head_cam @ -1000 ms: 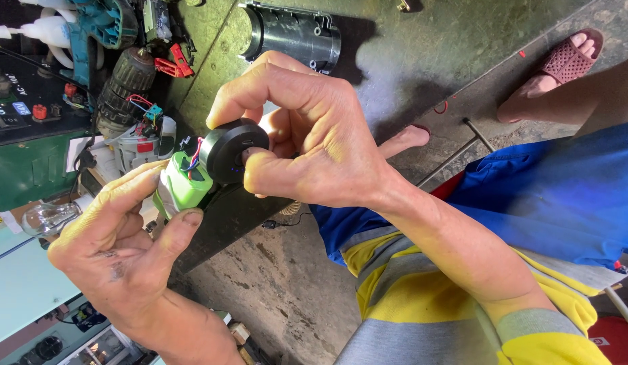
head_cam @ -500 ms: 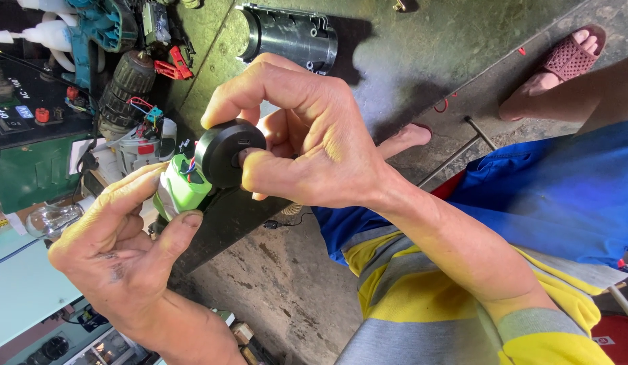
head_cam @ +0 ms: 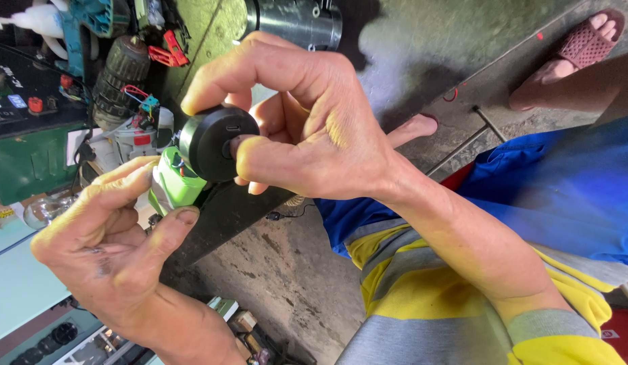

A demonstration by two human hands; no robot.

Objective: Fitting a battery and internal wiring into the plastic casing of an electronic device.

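Note:
My left hand (head_cam: 111, 236) pinches a small bright green cylinder (head_cam: 173, 186) between thumb and fingers. Thin coloured wires show at its top end. My right hand (head_cam: 307, 128) grips a round black cap (head_cam: 207, 142) and holds it against that end of the green cylinder, thumb pressed on the cap's flat face. The cap has a small slot near its edge. Both hands are raised above a dark metal bar (head_cam: 226, 209) and a concrete floor.
Tool parts lie at the upper left: a black motor armature (head_cam: 121, 78), a red clip (head_cam: 171, 47), a teal tool body (head_cam: 91, 20), a green box (head_cam: 30, 159). A dark metal cylinder (head_cam: 297, 20) lies at top centre. My feet (head_cam: 571, 57) rest at right.
The black cap has turned slightly in my right hand and sits closer onto the green cylinder. Both hands have stayed in nearly the same place.

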